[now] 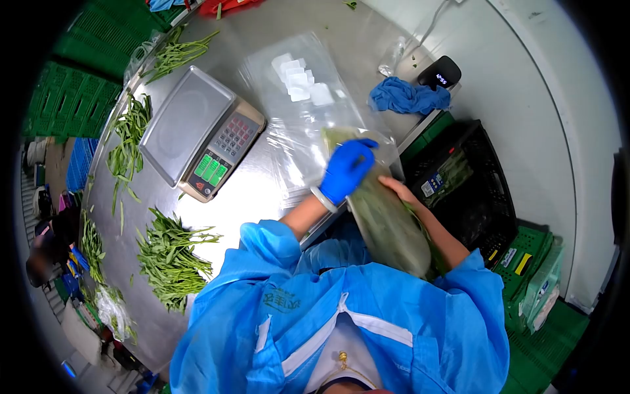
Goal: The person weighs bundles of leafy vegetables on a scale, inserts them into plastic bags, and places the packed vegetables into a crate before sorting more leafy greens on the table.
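Note:
A clear plastic bag of leafy greens is held in front of my body, slanting over the table's edge. My left hand, in a blue glove, has its fingers curled over the upper part of the bag. My bare right hand grips the bag's side near the top, with part of its fingers hidden behind the plastic. Beneath and beyond my left hand, a stack of flat clear bags lies on the metal table, with several white labels on top.
A weighing scale stands left of the bags. Loose green bunches lie along the left side. A black crate holding a packed bag sits right, near a blue cloth and small clock. Another person is far left.

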`<state>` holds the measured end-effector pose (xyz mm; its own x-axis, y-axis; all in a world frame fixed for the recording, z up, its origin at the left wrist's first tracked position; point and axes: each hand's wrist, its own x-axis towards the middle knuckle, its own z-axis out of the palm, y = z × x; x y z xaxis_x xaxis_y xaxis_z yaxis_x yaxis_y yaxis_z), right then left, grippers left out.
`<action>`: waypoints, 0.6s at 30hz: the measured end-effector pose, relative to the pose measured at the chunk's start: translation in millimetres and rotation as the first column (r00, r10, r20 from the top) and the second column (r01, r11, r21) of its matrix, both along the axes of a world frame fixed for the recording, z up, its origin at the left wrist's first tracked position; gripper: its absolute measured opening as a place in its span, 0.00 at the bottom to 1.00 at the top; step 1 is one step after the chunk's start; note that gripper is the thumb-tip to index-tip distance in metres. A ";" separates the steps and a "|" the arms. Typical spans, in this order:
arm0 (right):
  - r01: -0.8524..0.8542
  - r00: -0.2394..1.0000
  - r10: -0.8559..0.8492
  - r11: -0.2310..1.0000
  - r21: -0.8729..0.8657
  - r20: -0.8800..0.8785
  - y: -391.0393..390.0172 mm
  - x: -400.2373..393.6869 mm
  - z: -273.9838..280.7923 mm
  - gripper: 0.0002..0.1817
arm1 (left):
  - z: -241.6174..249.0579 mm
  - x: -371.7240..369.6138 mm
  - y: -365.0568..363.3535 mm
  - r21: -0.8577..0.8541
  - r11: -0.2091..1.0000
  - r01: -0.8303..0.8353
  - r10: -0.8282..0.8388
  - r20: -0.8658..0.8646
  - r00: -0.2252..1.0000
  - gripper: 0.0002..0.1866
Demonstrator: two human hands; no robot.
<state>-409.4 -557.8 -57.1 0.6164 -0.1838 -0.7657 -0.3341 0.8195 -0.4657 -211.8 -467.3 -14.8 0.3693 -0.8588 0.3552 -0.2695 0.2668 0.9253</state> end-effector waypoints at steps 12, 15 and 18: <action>0.150 0.852 0.126 0.871 -0.467 0.508 -24.4 42.8 -60.4 0.24 | 65.4 4.2 12.7 -0.083 0.984 0.156 -0.115 0.366 0.923 0.09; 0.092 0.955 -0.087 0.996 -0.005 0.283 -12.6 76.0 16.1 0.22 | 48.9 9.8 29.8 0.080 0.882 -0.464 0.468 -0.262 0.844 0.27; 0.061 0.991 -0.038 0.983 -0.173 0.131 -15.6 103.9 23.2 0.22 | 45.3 16.2 58.8 0.417 0.899 0.131 0.369 -0.884 0.286 0.31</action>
